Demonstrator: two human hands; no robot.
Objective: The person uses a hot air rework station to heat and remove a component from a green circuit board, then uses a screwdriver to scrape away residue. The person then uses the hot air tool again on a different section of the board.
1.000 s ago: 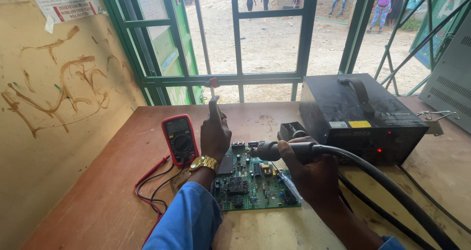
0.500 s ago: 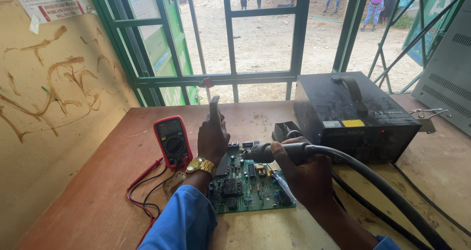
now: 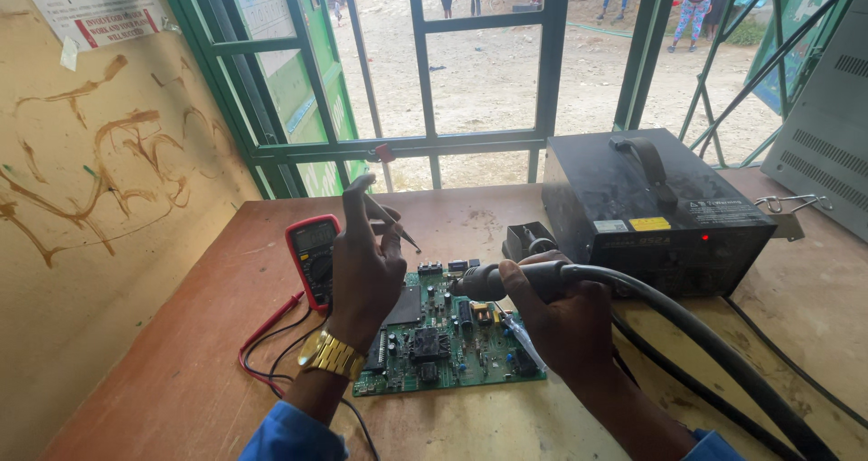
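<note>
My right hand [image 3: 565, 321] is wrapped around the hot-air wand [image 3: 506, 280], its nozzle low over the green circuit board [image 3: 448, 334] lying flat on the near middle of the table [image 3: 181, 389]. My left hand [image 3: 362, 267] pinches tweezers [image 3: 391, 221] above the board's left part. I'd hold the nozzle steady over one part and bring the tweezers down gently.

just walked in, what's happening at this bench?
A person is working over a green circuit board lying flat on a wooden table. The right hand grips a hot-air handpiece on a thick black hose, its nozzle held low over the board's upper middle. The left hand holds tweezers raised above the board, tips off it. A red multimeter with leads lies to the left; a black station box with a lit red indicator sits behind, to the right.
</note>
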